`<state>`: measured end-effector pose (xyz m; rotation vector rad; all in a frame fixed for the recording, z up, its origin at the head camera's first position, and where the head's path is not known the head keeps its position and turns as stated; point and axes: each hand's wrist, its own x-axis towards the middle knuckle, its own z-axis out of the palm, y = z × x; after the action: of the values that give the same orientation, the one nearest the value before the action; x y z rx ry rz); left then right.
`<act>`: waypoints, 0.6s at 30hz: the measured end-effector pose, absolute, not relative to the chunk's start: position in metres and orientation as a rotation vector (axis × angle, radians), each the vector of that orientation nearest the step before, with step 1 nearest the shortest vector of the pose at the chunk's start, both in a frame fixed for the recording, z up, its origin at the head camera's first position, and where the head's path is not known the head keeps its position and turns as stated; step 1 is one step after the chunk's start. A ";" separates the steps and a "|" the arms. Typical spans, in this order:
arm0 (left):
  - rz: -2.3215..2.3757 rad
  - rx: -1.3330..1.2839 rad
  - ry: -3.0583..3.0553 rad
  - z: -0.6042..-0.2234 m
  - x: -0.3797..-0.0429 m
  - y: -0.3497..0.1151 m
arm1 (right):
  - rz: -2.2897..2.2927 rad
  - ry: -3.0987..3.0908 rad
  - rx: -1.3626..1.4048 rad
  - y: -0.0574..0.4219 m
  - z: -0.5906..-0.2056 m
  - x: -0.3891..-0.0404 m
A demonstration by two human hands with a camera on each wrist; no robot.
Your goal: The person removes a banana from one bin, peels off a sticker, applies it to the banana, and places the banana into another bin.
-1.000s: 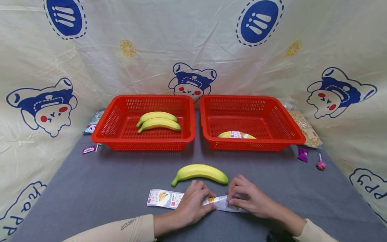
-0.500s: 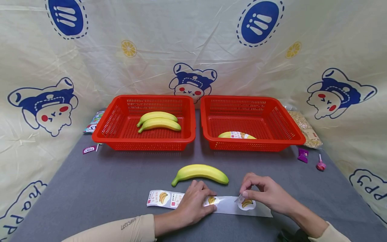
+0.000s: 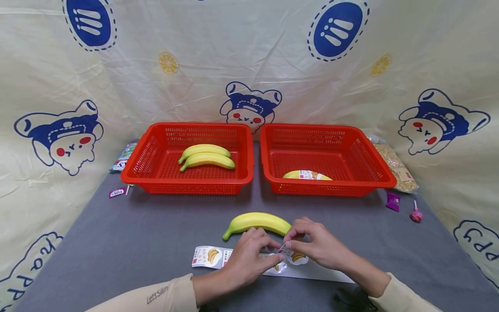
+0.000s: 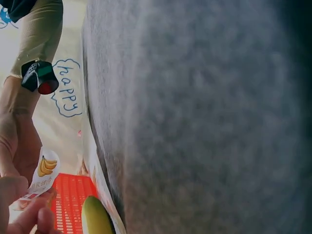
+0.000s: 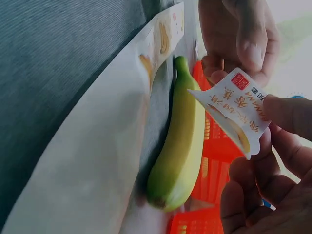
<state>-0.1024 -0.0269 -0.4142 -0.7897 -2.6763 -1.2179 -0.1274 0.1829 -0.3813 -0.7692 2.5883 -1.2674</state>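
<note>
My right hand (image 3: 321, 247) pinches a peeled banana sticker (image 3: 296, 257) by its edge, just above the label strip. White with printed bananas and red-orange writing, the sticker (image 5: 239, 109) is slightly curled in the right wrist view. My left hand (image 3: 251, 258) meets the sticker's other end, with thumb and forefinger around it; in the left wrist view that end lies between the left fingers (image 4: 29, 214). Under both hands runs the label strip (image 3: 323, 274), bare backing at right, printed labels at left. A yellow banana (image 3: 255, 222) with green ends lies behind the hands.
Two red baskets (image 3: 187, 188) stand at the back. The left one holds two bananas (image 3: 206, 160); the right basket (image 3: 331, 189) holds a labelled banana (image 3: 306, 175). A purple-wrapped candy (image 3: 393, 202), a lollipop (image 3: 416, 213) and a grain bag (image 3: 397, 169) lie at right.
My right hand first worked at the strip, then lifted the sticker off its backing and brought it left. My left hand has come off the strip toward the sticker.
</note>
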 end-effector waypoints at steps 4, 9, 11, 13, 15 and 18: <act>-1.222 -0.746 -2.629 -0.413 -0.105 -0.030 | -1.253 2.620 -0.821 0.174 -0.381 -0.128; -1.263 -0.674 -2.520 -0.412 -0.109 -0.036 | -1.202 2.701 -0.788 0.167 -0.380 -0.129; -1.301 -0.635 -2.471 -0.412 -0.110 -0.039 | -1.186 2.732 -0.726 0.165 -0.381 -0.130; -1.357 -0.593 -2.425 -0.412 -0.112 -0.042 | -1.181 2.760 -0.656 0.163 -0.382 -0.131; -1.407 -0.550 -2.381 -0.413 -0.114 -0.046 | -1.200 2.780 -0.611 0.162 -0.383 -0.132; -1.490 -0.489 -2.335 -0.413 -0.115 -0.050 | -1.253 2.816 -0.618 0.162 -0.386 -0.133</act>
<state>-0.1153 -0.0503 -0.4127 -0.4893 -2.3351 -1.4901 -0.1332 0.1621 -0.3860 -0.6179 2.8157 -1.2527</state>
